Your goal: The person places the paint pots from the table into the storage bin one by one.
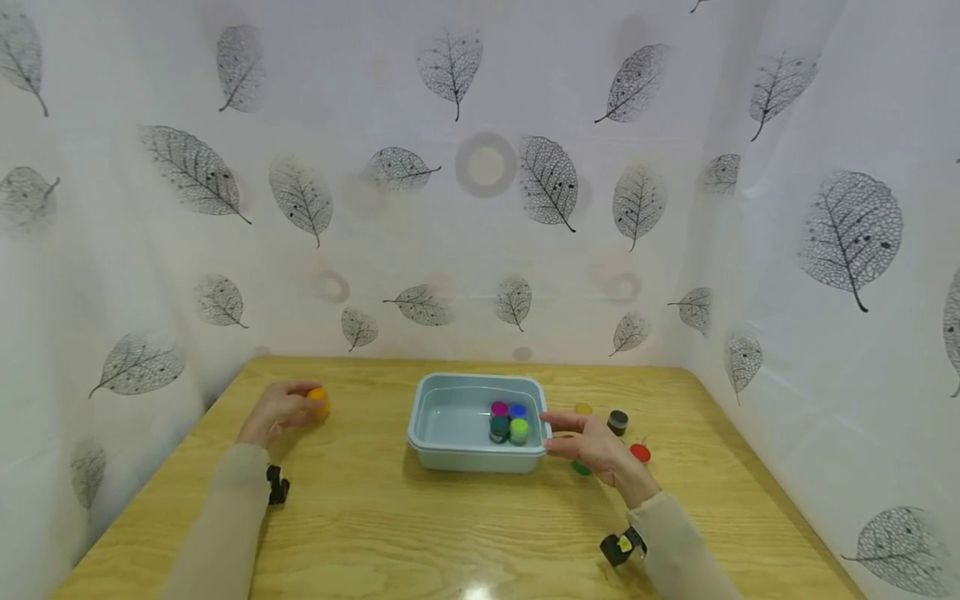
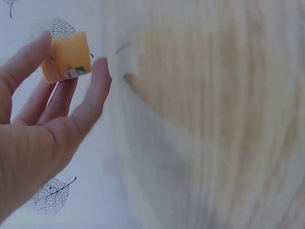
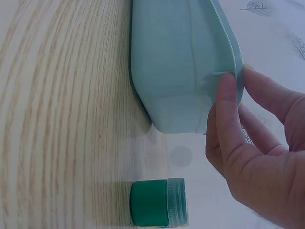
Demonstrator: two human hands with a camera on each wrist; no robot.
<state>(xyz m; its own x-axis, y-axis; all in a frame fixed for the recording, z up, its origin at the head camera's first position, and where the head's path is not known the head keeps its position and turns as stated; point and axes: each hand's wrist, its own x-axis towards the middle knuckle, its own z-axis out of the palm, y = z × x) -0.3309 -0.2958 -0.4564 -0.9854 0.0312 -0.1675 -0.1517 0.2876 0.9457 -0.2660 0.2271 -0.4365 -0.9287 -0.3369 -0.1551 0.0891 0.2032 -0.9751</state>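
At the table's left, my left hand (image 1: 279, 412) holds a small orange paint jar (image 2: 72, 53) between thumb and fingers. The jar has a small label near its edge. My right hand (image 1: 600, 452) pinches the right rim of a pale blue plastic tub (image 1: 472, 459), thumb and fingers on either side of the wall. Inside the tub's right half stand a magenta jar (image 1: 499, 409), a blue jar (image 1: 517, 411), a dark green jar (image 1: 499, 429) and a lime jar (image 1: 519, 431). Beneath the right hand, a green jar (image 3: 155, 202) is partly hidden in the head view.
Right of the tub stand a yellow jar (image 1: 582, 409), a black jar (image 1: 617, 422) and a red jar (image 1: 640, 452) on the wooden table (image 1: 390, 533). A white curtain with leaf prints (image 1: 390, 242) surrounds the table's back and sides.
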